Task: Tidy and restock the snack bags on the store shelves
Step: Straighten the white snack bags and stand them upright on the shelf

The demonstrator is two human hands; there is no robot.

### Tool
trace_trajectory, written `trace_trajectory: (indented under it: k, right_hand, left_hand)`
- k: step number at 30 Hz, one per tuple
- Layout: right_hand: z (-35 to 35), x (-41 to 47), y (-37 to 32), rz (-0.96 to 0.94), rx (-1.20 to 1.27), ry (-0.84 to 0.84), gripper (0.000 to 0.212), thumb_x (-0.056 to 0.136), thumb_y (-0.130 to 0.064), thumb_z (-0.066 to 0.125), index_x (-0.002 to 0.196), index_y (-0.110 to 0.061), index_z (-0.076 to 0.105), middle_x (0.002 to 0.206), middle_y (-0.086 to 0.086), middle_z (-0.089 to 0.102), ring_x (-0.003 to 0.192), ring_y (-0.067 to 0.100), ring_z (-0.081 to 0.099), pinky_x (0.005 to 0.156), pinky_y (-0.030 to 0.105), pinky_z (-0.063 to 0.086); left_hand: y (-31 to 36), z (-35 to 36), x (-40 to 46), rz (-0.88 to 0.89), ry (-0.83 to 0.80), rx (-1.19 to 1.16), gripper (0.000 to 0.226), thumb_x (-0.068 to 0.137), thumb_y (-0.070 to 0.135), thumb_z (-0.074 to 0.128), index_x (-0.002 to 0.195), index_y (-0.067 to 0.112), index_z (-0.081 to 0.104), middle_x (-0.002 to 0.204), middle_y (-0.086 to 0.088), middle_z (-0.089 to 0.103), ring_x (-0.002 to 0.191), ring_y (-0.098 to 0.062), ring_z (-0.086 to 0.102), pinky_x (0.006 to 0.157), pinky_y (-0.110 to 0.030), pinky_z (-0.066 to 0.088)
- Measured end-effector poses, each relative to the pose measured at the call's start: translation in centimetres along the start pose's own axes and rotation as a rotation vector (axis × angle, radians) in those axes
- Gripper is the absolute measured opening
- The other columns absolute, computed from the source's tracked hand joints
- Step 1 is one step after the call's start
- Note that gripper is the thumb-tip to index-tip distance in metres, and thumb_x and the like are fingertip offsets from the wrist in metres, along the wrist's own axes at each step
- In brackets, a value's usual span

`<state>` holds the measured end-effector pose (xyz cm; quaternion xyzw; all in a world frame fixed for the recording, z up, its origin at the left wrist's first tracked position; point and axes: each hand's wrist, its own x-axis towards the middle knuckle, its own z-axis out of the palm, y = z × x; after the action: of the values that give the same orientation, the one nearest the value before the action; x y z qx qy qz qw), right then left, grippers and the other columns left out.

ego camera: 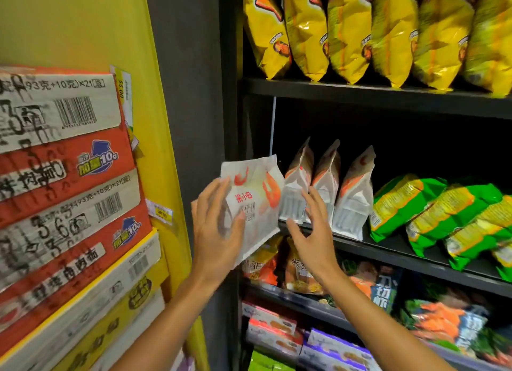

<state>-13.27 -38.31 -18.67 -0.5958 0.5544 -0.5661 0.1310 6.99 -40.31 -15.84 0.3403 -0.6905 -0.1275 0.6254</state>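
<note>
A white snack bag [256,201] with red shrimp print is held up at the left end of the middle shelf [415,257], tilted, its lower edge overhanging the shelf front. My left hand [216,232] grips its left side, fingers spread over the face. My right hand [310,232] hovers just right of the bag with fingers straight and spread, holding nothing. Right behind that hand, three matching white bags [352,193] stand upright in a row on the shelf.
Green snack bags [443,215] lie slanted to the right of the white ones. Yellow bags [349,32] fill the shelf above. Mixed packets [299,271] and boxes sit on the shelves below. Stacked noodle cartons [61,176] stand at the left beside the black shelf upright [194,121].
</note>
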Motion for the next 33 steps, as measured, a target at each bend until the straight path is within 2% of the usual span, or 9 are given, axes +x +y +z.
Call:
trace_trajectory:
  k: [4, 6, 9, 14, 17, 20, 25, 30, 33]
  right_hand:
    - [-0.7, -2.8, -1.7, 0.104, 0.313, 0.011, 0.066, 0.097, -0.027, 0.065, 0.157, -0.024, 0.036, 0.158, -0.010, 0.044, 0.141, -0.001, 0.045, 0.116, 0.026, 0.042]
    - [-0.9, -3.6, -2.9, 0.162, 0.437, -0.049, 0.068, 0.098, -0.032, 0.065, 0.157, -0.025, 0.033, 0.154, -0.010, 0.048, 0.137, -0.002, 0.049, 0.111, 0.023, 0.045]
    - [-1.3, -5.0, -4.1, 0.293, 0.622, -0.175, 0.069, 0.089, -0.051, 0.073, 0.149, -0.033, 0.044, 0.145, -0.007, 0.060, 0.134, 0.014, 0.058, 0.107, 0.031, 0.051]
    - [-2.3, -8.4, -4.0, 0.401, 0.518, -0.051, 0.040, 0.090, -0.030, 0.073, 0.129, -0.021, 0.067, 0.120, -0.001, 0.075, 0.112, 0.018, 0.072, 0.089, 0.030, 0.059]
    - [-2.1, -10.8, -3.3, 0.475, 0.506, 0.081, 0.036, 0.084, -0.032, 0.068, 0.117, -0.019, 0.071, 0.104, -0.006, 0.079, 0.094, 0.010, 0.075, 0.072, 0.021, 0.057]
    - [-1.9, -13.0, -2.7, 0.527, 0.437, 0.139, 0.037, 0.090, -0.037, 0.064, 0.121, -0.018, 0.071, 0.107, -0.004, 0.078, 0.099, 0.013, 0.074, 0.075, 0.022, 0.057]
    - [-2.9, -15.5, -2.1, 0.653, 0.383, 0.267, 0.019, 0.104, -0.032, 0.054, 0.113, -0.029, 0.071, 0.103, -0.016, 0.077, 0.099, 0.007, 0.073, 0.076, 0.019, 0.053]
    - [-4.5, -17.5, -2.2, 0.692, 0.510, 0.269, 0.026, 0.086, -0.025, 0.072, 0.112, -0.029, 0.075, 0.112, 0.005, 0.077, 0.102, 0.020, 0.074, 0.082, 0.036, 0.058]
    - [-5.0, -18.1, -2.2, 0.691, 0.583, 0.296, 0.032, 0.085, -0.013, 0.059, 0.114, -0.014, 0.074, 0.112, 0.020, 0.073, 0.098, 0.026, 0.070, 0.079, 0.036, 0.054]
  left_hand:
    - [1.9, -4.6, -1.4, -0.067, -0.031, -0.134, 0.061, 0.091, 0.001, 0.073, 0.147, 0.007, 0.049, 0.153, -0.002, 0.044, 0.147, -0.010, 0.038, 0.113, -0.018, 0.039]
    - [1.9, -6.1, -2.4, -0.181, -0.085, -0.314, 0.060, 0.093, 0.005, 0.072, 0.147, 0.014, 0.050, 0.154, -0.007, 0.047, 0.146, -0.019, 0.043, 0.112, -0.034, 0.046]
    - [1.7, -7.1, -4.3, -0.350, -0.115, -0.538, 0.064, 0.089, 0.010, 0.071, 0.149, 0.016, 0.049, 0.149, -0.005, 0.055, 0.139, -0.029, 0.053, 0.104, -0.056, 0.052]
    - [1.7, -6.8, -7.3, -0.603, -0.136, -0.663, 0.077, 0.090, 0.003, 0.071, 0.154, 0.028, 0.036, 0.141, 0.002, 0.060, 0.129, -0.027, 0.061, 0.092, -0.045, 0.061]
    - [1.7, -5.7, -8.9, -0.801, -0.205, -0.625, 0.060, 0.091, 0.018, 0.072, 0.144, 0.029, 0.046, 0.129, -0.003, 0.069, 0.115, -0.026, 0.070, 0.084, -0.040, 0.063]
    - [2.0, -4.1, -9.9, -0.915, -0.246, -0.553, 0.038, 0.092, 0.028, 0.066, 0.128, 0.017, 0.061, 0.114, -0.012, 0.076, 0.104, -0.031, 0.074, 0.079, -0.041, 0.064]
    - [2.6, -2.5, -11.3, -0.977, -0.244, -0.550, 0.019, 0.097, 0.018, 0.065, 0.116, 0.014, 0.067, 0.104, -0.012, 0.078, 0.090, -0.022, 0.076, 0.069, -0.028, 0.060]
    - [2.8, -1.7, -12.9, -0.952, -0.248, -0.628, 0.019, 0.097, 0.007, 0.061, 0.113, 0.016, 0.066, 0.106, -0.005, 0.078, 0.094, -0.020, 0.075, 0.073, -0.027, 0.059]
    - [3.1, -1.4, -13.7, -0.992, -0.285, -0.678, 0.021, 0.097, 0.008, 0.061, 0.107, 0.025, 0.069, 0.111, -0.005, 0.076, 0.100, -0.025, 0.073, 0.076, -0.033, 0.059]
